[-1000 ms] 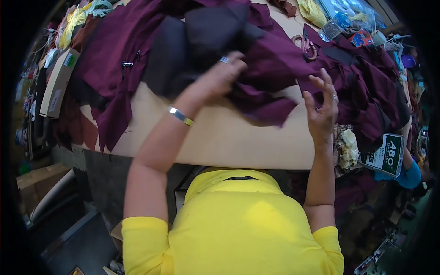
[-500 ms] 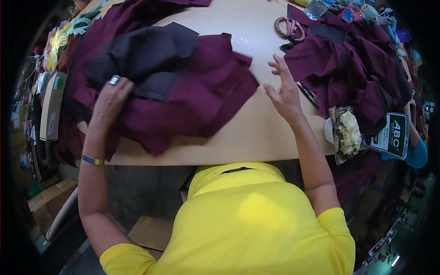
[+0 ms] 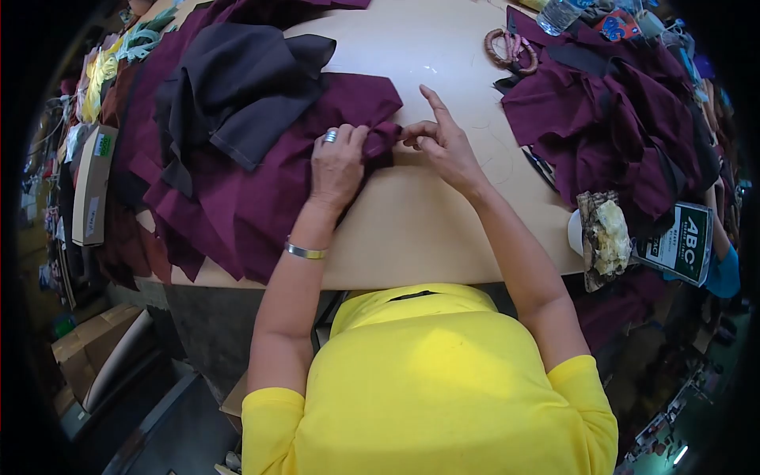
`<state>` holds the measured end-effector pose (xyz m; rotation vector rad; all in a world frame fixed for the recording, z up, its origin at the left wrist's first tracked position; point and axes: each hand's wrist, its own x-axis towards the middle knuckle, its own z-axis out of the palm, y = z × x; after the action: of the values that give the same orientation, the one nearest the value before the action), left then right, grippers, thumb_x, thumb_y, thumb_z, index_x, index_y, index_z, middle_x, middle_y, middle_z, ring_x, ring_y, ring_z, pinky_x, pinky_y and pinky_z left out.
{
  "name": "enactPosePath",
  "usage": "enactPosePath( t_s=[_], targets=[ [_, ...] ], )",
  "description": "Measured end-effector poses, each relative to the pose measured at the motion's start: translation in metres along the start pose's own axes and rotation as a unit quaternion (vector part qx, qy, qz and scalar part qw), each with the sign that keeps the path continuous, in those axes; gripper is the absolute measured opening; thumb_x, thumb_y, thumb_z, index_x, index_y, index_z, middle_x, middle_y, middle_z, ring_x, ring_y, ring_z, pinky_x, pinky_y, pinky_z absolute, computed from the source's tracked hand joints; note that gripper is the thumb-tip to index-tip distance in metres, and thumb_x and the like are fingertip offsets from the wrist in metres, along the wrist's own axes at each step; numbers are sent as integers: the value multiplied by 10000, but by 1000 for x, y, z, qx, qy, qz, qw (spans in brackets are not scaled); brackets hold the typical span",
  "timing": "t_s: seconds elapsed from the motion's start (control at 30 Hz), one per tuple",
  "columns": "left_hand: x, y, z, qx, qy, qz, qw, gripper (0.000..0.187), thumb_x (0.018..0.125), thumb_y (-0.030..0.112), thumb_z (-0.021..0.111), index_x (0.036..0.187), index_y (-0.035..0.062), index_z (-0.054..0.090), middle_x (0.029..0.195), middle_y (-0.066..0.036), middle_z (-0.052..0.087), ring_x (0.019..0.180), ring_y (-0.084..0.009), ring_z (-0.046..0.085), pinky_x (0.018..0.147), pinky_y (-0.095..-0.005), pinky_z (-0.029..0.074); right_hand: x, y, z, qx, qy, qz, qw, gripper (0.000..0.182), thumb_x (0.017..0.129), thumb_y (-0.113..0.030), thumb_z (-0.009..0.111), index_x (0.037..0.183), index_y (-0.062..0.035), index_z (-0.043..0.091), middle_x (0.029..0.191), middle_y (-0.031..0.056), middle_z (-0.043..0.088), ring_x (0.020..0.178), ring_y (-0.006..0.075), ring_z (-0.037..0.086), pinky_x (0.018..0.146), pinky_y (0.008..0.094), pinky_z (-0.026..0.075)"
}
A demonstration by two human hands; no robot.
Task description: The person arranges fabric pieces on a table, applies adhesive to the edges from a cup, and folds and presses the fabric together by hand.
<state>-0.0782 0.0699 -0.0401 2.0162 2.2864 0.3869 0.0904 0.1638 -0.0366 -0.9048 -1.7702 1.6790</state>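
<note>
A maroon cloth (image 3: 261,194) with a dark grey cloth piece (image 3: 237,87) lying on it covers the left side of the table (image 3: 396,229). My left hand (image 3: 340,162), with a ring on one finger, has its fingers curled on the maroon cloth's right edge, which is bunched there. Close beside it, my right hand (image 3: 445,150) pinches that same edge between thumb and curled fingers, its index finger pointing away from me. The pinch point itself is partly hidden.
More maroon cloth (image 3: 625,119) is heaped at the right, by a brown coiled ring (image 3: 507,51) and a clear bottle (image 3: 554,16). An ABC box (image 3: 685,241) and a bark-like block (image 3: 606,237) sit at the right front. A long narrow box (image 3: 93,186) is at the left.
My left hand has moved right, from the dark grey piece to the maroon edge. My right hand has come left from open air to the cloth. The dark grey piece has shifted slightly left.
</note>
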Motion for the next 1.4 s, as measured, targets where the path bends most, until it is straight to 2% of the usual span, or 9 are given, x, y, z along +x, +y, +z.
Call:
enactPosePath(
  t_s=[0.03,0.13,0.23,0.53,0.67,0.87,1.07,1.27,1.4],
  targets=[
    [1,-11,-2,-84,121,56,988,298,662,-37,551,944,60,563,886,-94,576,875,-286,580,739,-370,471,-1,1,-1,31,12,-1,999,726,777,50,433,1427,-157,184,905,105,652,735,161,600,755,289,477],
    [-8,-62,1,-457,286,-87,838,220,832,-24,507,1037,16,575,865,-132,597,837,-253,591,724,-327,470,-7,-4,-4,-39,2,10,999,723,809,35,449,1440,-160,154,1041,77,609,882,138,567,836,269,459],
    [-54,-142,-48,-49,303,-176,935,234,845,-13,492,1070,-15,556,984,-97,594,897,-184,574,836,-274,450,-4,-9,12,-1,13,-20,1000,802,773,-49,596,1433,-153,152,1115,131,582,940,186,564,821,301,471],
    [-74,-166,-58,-281,231,-306,880,279,806,-35,471,1070,-7,555,998,-118,592,915,-203,575,843,-292,446,27,-27,72,-148,42,-193,969,1034,688,-127,749,1447,-185,49,1366,165,363,1122,300,453,965,391,379],
    [-70,-156,-59,-344,224,-297,862,299,789,-44,462,1071,-3,554,1004,-127,591,923,-211,575,846,-300,444,40,-37,74,-65,25,-138,988,912,723,-50,669,1439,-153,114,1294,152,453,992,268,542,846,340,464],
    [-73,-124,-57,-393,208,-272,854,331,763,-59,449,1071,2,553,1013,-141,589,935,-224,575,850,-312,442,-2,-59,92,-131,-39,-370,919,704,780,-52,601,1395,-141,269,1156,74,582,813,212,605,734,299,476],
    [-73,-97,-64,-445,160,-222,853,363,737,-73,435,1072,7,552,1023,-154,588,947,-236,576,855,-324,439,-21,-65,79,-216,-101,-220,946,635,829,-252,611,1386,-192,313,1103,117,593,778,273,603,717,363,479],
    [-89,-89,-119,-443,-63,-98,889,396,711,-88,422,1072,12,551,1032,-168,587,959,-249,576,859,-336,437,-40,-47,-65,-106,-101,63,987,506,798,-223,656,1262,-91,504,786,28,596,714,81,547,684,245,465],
    [-114,-73,-147,-20,-187,-119,975,464,644,-94,428,1077,9,558,1109,-183,559,1049,-348,518,909,-393,398,-63,-15,-83,-276,12,-59,959,511,752,-208,680,1232,-122,528,927,58,630,908,191,588,886,384,429]
  ],
)
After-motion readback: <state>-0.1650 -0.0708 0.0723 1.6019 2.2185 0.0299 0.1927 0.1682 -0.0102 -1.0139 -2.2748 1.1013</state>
